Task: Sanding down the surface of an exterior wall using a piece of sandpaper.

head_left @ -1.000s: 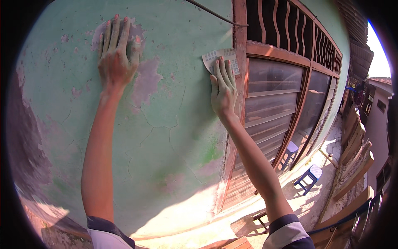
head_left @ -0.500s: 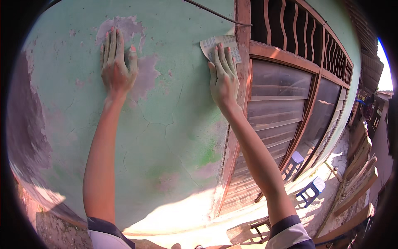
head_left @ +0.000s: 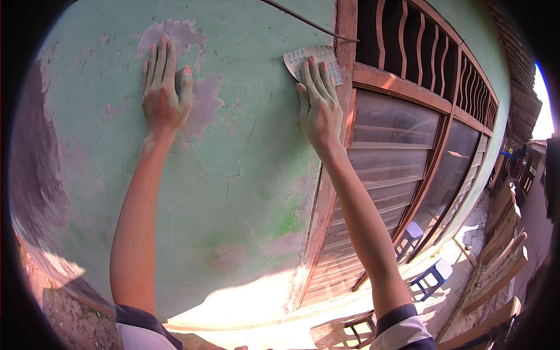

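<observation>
My left hand (head_left: 165, 96) lies flat on the green wall (head_left: 192, 233), fingers stretched out and holding nothing. Its fingertips reach onto a grey patch of bare plaster (head_left: 175, 32) where the paint has come off. Farther right, my right hand (head_left: 321, 105) presses a sheet of sandpaper (head_left: 294, 57) to the wall with extended fingers. The sheet's pale printed back faces me, and its upper left corner sticks out past the fingers. It sits close beside the reddish wooden window frame (head_left: 345, 58).
Louvred glass panes (head_left: 396, 122) fill the window right of my arm. A dark cable (head_left: 309, 23) crosses above the sandpaper. Below right stand a blue-and-white stool (head_left: 431, 279) and a wooden fence (head_left: 496, 280). Cracks and bare patches mark the wall.
My right hand and the sandpaper have slid slightly upward along the wall beside the window frame. My left hand stays in nearly the same place. The view has shifted a little.
</observation>
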Demonstrator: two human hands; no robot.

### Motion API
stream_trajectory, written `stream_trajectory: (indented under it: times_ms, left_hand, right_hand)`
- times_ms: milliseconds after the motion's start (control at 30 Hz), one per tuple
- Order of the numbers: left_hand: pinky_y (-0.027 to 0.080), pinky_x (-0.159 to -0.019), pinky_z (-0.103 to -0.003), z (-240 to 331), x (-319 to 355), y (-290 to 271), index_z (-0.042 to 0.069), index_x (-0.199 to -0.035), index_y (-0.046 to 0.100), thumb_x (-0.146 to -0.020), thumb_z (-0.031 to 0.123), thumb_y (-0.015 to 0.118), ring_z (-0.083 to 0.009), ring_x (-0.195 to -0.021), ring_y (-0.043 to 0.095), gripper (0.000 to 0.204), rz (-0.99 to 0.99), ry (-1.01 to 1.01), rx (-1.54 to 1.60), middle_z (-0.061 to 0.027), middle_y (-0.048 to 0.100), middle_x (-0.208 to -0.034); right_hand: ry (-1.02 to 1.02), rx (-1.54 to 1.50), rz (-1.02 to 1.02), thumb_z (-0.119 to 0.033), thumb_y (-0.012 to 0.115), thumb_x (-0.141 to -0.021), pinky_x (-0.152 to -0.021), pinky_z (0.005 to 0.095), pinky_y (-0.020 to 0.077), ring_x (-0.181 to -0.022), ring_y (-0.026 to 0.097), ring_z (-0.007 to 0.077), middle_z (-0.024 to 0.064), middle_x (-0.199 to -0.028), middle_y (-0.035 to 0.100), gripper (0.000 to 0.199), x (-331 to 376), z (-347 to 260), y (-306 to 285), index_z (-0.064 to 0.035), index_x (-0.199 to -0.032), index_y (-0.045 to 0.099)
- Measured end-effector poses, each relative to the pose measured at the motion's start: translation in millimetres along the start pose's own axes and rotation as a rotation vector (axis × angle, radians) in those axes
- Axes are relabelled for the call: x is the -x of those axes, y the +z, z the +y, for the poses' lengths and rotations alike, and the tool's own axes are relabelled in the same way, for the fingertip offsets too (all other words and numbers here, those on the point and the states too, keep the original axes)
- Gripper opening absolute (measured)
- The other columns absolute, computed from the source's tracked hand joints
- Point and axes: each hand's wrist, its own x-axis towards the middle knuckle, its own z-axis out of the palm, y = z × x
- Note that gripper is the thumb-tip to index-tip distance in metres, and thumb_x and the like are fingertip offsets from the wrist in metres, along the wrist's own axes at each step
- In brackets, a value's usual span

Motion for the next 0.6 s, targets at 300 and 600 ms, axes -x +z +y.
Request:
stream_trajectory:
  times_ms: [300, 600]
  left_hand:
    - [0.025, -0.123, -0.045, 5, -4, 6, 0.004, -0.155, 0.039, -0.103, 0.024, 0.048, -0.0346, -0.149, 0.034, 0.056, 0.009, 0.003, 0.047, -0.0129, 0.038, -0.161]
    - [0.025, -0.123, -0.046, 9, -5, 5, 0.005, -0.156, 0.038, -0.103, 0.022, 0.047, -0.0362, -0.149, 0.033, 0.056, 0.010, -0.008, 0.052, -0.0136, 0.037, -0.162]
  right_hand:
    - [0.090, -0.035, 0.124, -0.027, 0.047, -0.107, -0.112, 0.0418, 0.0446, -0.145, 0.040, 0.0307, 0.0088, -0.154, 0.047, 0.041, -88, 16, 11, -0.0123, -0.145, 0.055]
    - [-0.027, -0.032, 0.099, -0.027, 0.047, -0.107, -0.114, 0.0436, 0.0426, -0.145, 0.039, 0.0336, 0.0086, -0.153, 0.048, 0.041, -125, 24, 10, -0.0100, -0.143, 0.057]
